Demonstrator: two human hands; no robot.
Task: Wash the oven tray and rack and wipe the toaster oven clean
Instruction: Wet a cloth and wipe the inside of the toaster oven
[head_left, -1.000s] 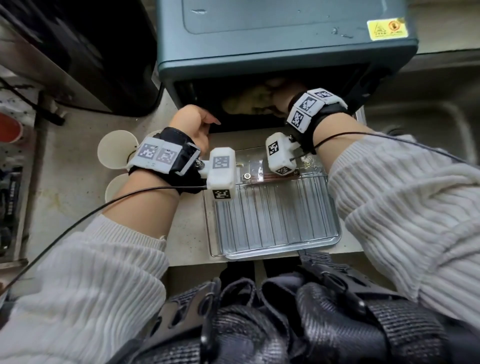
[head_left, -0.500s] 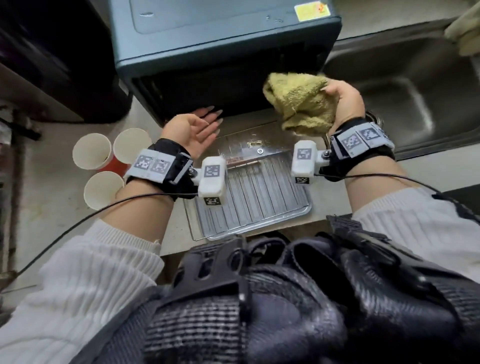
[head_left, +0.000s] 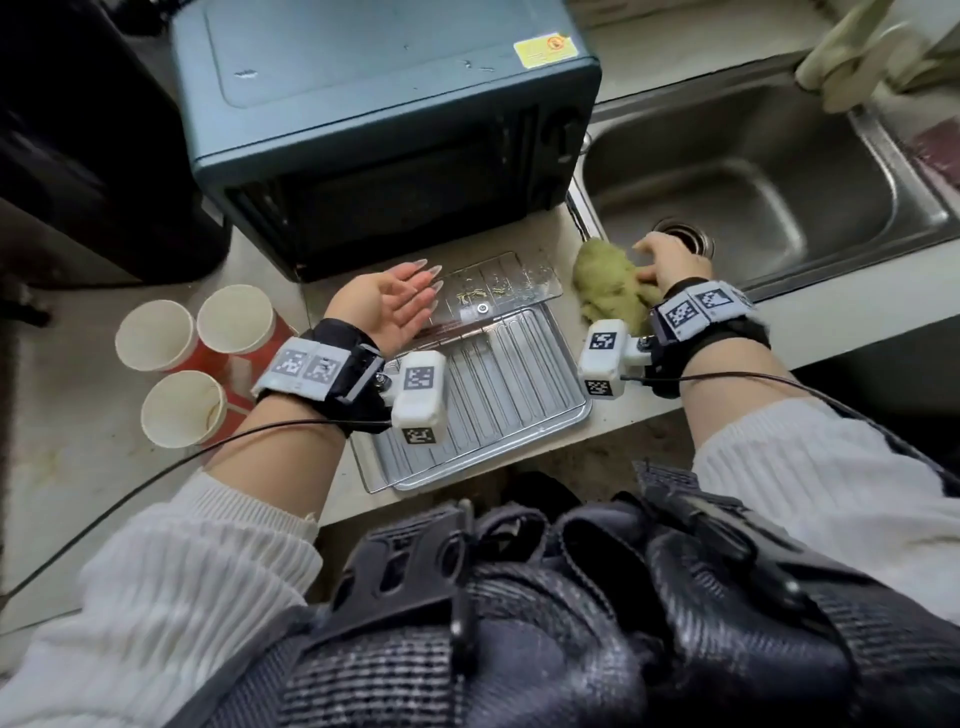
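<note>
Teal-blue metal forms the toaster oven (head_left: 384, 88), which stands on the counter (head_left: 78, 467) with its door (head_left: 498, 283) folded down flat in front of the dark cavity. Just in front of the door lies the ribbed silver oven tray (head_left: 498, 395), reaching to the counter's front edge, with a thin wire edge showing along its left and front sides that may be the rack, though I cannot tell for sure. The left hand (head_left: 382, 306) hovers palm-up over the door's left end, fingers straight and close together, holding nothing. The right hand (head_left: 667, 260) rests on a crumpled green cloth (head_left: 608, 291), which sits on the counter at the rim of the steel sink (head_left: 779, 280); its fingers look loosely spread on the cloth, but motion blur keeps me from telling whether they grip it. Three paper cups (head_left: 156, 340) stand clustered left of the tray.
</note>
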